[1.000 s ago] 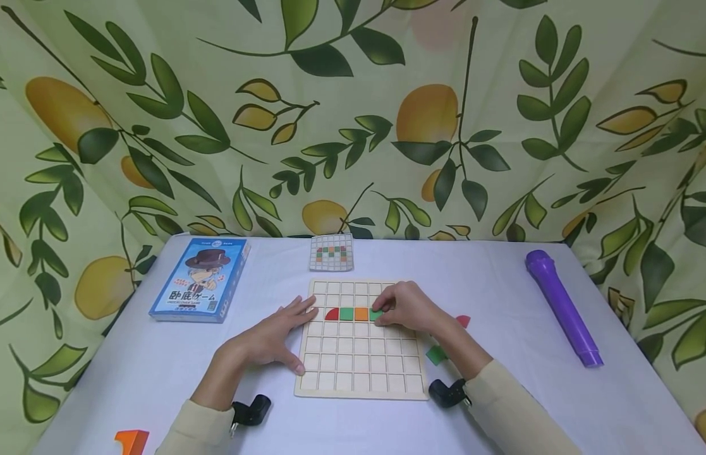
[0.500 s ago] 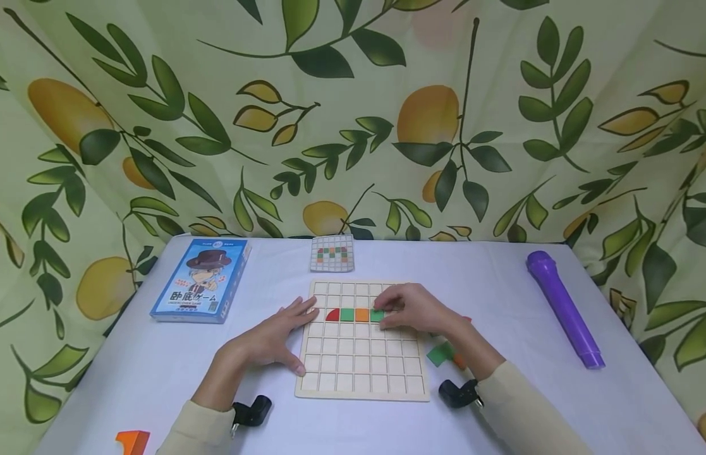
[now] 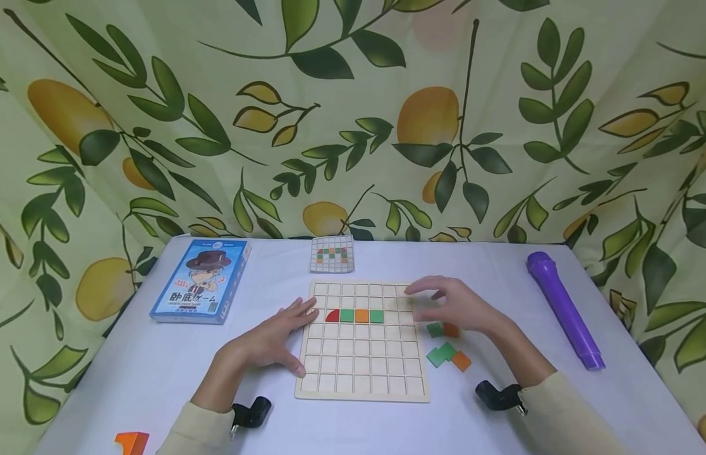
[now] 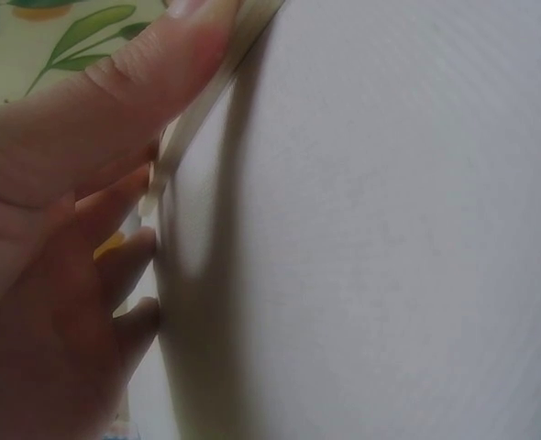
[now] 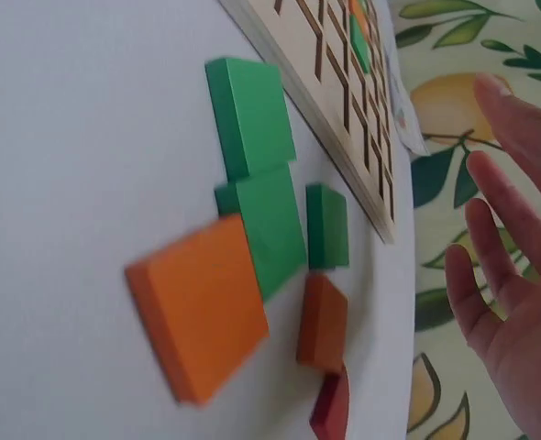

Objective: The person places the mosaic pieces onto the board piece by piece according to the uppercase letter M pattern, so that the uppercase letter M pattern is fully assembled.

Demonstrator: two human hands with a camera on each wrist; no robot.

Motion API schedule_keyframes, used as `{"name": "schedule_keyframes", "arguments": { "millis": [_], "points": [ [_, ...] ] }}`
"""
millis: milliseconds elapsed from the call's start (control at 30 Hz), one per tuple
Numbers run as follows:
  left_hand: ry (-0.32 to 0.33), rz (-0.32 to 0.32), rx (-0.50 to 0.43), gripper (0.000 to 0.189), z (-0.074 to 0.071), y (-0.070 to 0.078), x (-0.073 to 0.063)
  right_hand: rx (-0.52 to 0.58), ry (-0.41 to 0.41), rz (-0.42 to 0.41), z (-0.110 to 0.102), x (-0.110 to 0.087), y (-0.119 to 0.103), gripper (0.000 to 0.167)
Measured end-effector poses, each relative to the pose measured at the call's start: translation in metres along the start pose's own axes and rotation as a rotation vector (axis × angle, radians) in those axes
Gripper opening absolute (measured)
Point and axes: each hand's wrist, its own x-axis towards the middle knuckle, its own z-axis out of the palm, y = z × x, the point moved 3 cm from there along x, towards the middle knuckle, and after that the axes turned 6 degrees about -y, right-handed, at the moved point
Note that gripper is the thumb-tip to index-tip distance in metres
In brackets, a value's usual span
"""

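Observation:
A square wooden grid board (image 3: 361, 364) lies on the white-covered table. One of its upper rows holds a red rounded tile (image 3: 332, 315), a green tile (image 3: 346, 315), an orange tile (image 3: 361, 315) and another green tile (image 3: 377, 316), side by side. My left hand (image 3: 264, 338) rests along the board's left edge with fingers spread; in the left wrist view its thumb touches the rim. Over the board's right edge my right hand (image 3: 457, 304) hovers, fingers extended, nothing between them. Below it lie loose green tiles (image 5: 252, 115), orange tiles (image 5: 202, 307) and a red piece (image 5: 332, 410).
Behind the board lies a small card (image 3: 332, 254) printed with a coloured grid pattern. A blue game box (image 3: 201, 281) is at the back left, a purple microphone-shaped object (image 3: 564, 309) at the right. An orange block (image 3: 133, 442) sits near the front left. Patterned cloth (image 3: 353, 126) hangs behind.
My right hand has let go of the second green tile, which stays in the row, and has moved right to the board's edge. The left hand has not moved.

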Motion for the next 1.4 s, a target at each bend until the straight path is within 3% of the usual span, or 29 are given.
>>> {"name": "schedule_keyframes", "arguments": {
  "millis": [733,1133,1400],
  "points": [
    [0.005,0.009,-0.011,0.115,0.002,-0.002,0.001,0.046,0.068,0.089,-0.025,-0.054,0.042,0.052],
    [0.009,0.008,-0.013,0.115,0.002,-0.002,0.001,0.034,0.052,0.134,-0.020,-0.063,0.063,0.047],
    [0.006,0.010,-0.010,0.115,0.001,-0.001,0.002,0.061,0.026,0.108,-0.016,-0.065,0.069,0.043]
  ]
}}
